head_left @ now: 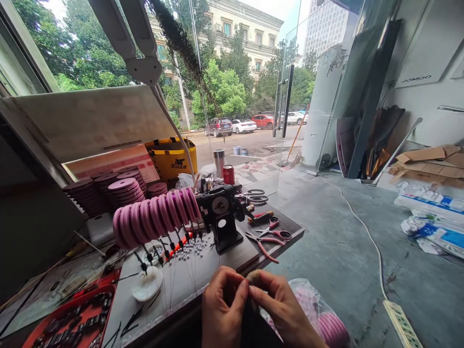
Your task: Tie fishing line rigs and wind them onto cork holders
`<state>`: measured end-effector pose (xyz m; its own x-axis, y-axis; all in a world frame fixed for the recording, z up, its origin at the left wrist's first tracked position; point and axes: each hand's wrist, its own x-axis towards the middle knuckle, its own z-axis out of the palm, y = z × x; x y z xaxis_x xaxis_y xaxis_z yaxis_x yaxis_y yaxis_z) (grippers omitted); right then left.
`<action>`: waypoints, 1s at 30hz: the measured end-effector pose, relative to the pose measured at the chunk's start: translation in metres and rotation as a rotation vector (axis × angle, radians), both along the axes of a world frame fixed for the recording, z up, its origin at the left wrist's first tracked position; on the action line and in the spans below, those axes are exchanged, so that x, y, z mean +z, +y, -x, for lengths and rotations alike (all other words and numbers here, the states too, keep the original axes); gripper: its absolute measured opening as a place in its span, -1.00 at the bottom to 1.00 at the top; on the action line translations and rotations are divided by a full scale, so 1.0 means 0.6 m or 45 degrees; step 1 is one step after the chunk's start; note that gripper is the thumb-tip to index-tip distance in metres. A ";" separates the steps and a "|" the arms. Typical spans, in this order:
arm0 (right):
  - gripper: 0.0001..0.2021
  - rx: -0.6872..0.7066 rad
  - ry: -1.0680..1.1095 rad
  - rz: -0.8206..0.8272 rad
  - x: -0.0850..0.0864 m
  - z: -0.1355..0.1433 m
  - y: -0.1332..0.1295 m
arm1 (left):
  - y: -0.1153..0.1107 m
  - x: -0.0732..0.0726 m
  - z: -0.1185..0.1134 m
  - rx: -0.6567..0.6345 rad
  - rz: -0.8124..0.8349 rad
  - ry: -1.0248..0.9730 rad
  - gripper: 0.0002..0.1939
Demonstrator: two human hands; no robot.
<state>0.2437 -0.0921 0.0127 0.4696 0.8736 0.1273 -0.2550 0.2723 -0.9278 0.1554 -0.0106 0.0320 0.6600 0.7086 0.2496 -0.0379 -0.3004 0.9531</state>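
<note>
In front of the table edge, my left hand [225, 302] and my right hand [277, 299] meet, fingertips pinched together. Whatever lies between them is too small or hidden to name. A tan wrap covers a fingertip of my right hand. Just beyond is a black hand-cranked winder [224, 227] with a round dial. Pink ring-shaped spools [155, 215] sit in a row along its left side, with thin lines and black clips hanging below. Small grey beads [192, 247] are scattered beneath them, beside a round white dish [147, 284].
Pliers [266, 244], scissors [279, 234] and a red can [228, 174] occupy the table's right and back. A red tray [68, 319] of dark parts stands left. Stacked spools [125, 191] are behind. A bag of pink spools [331, 328] and a power strip [402, 324] lie right.
</note>
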 end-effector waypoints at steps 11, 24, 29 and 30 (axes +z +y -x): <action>-0.82 -0.283 -0.467 -0.013 0.000 0.000 -0.002 | 0.011 0.031 0.009 -0.192 0.359 0.013 -0.77; -0.86 -0.728 -1.327 -0.179 0.006 -0.002 -0.012 | 0.016 0.031 0.008 -0.214 0.296 0.097 -0.74; -0.86 -0.611 -1.208 -0.106 0.008 -0.005 -0.010 | 0.021 0.040 0.012 -0.260 0.254 0.143 -0.81; -0.85 -0.577 -1.181 -0.077 0.010 -0.006 -0.011 | 0.021 0.042 0.013 -0.270 0.228 0.159 -0.85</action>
